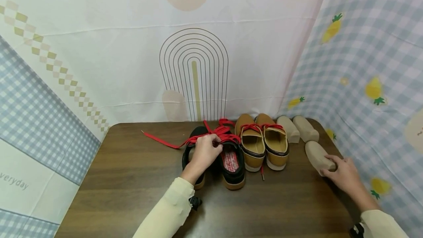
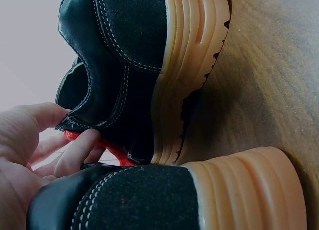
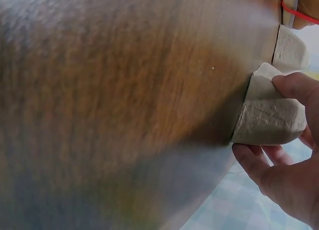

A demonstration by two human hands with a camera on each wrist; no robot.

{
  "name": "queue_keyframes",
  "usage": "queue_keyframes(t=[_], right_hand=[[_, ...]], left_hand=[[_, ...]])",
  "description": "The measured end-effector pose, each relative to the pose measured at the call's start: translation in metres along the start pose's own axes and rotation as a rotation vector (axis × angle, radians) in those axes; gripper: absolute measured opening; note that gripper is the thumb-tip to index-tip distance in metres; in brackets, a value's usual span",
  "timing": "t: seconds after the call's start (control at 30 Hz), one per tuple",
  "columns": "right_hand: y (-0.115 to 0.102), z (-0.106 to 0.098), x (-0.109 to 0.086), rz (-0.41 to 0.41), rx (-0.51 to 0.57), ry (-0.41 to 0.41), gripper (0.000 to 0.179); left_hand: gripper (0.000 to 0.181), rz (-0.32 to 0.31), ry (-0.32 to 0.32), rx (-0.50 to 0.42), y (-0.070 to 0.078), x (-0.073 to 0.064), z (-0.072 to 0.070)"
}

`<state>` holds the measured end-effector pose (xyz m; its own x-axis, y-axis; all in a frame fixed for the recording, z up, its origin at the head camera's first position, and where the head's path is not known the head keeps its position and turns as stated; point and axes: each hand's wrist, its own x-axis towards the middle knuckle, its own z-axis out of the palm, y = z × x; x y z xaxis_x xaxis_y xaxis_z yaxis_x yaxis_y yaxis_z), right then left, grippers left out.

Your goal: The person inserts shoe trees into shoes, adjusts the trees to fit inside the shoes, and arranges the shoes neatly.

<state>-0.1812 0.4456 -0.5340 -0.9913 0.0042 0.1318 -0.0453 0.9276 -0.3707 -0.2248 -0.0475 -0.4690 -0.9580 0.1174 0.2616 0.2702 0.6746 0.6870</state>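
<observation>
A pair of black shoes with tan soles stands mid-table, loosely laced in red. My left hand (image 1: pixel 205 153) reaches over the left black shoe (image 1: pixel 185 157), hiding much of it. Its thumb and finger pinch the upper edge of the right black shoe (image 2: pixel 107 98), beside the red laces (image 1: pixel 224 131). On the right, my right hand (image 1: pixel 346 176) grips the heel end of a beige moulded shoe insert (image 1: pixel 315 153), with the thumb on one side and fingers on the other. The insert's lower edge is close to the tabletop (image 3: pixel 124 90).
Brown shoes (image 1: pixel 253 159) with red laces stand right of the black pair. Two more beige inserts (image 1: pixel 305 129) lie at the back right corner. One loose lace (image 1: pixel 162 141) trails left on the table. Patterned cloths (image 1: pixel 257 65) hang behind and at both sides.
</observation>
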Motion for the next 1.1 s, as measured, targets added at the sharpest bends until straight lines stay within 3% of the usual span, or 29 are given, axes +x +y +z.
queue_keyframes(t=[0.23,0.7,1.1], right_hand=[[-0.001,-0.002,-0.004,0.022,0.027,0.012,0.057],[-0.008,-0.017,-0.007,-0.029,0.012,0.057,0.057],[-0.034,-0.03,-0.003,-0.049,0.019,0.09,0.059]], left_hand=[[0.004,-0.014,-0.006,-0.004,0.0,-0.001,0.0],[0.005,-0.034,-0.015,-0.037,0.001,0.001,-0.002],[0.006,-0.069,-0.018,-0.035,0.001,0.002,-0.002]])
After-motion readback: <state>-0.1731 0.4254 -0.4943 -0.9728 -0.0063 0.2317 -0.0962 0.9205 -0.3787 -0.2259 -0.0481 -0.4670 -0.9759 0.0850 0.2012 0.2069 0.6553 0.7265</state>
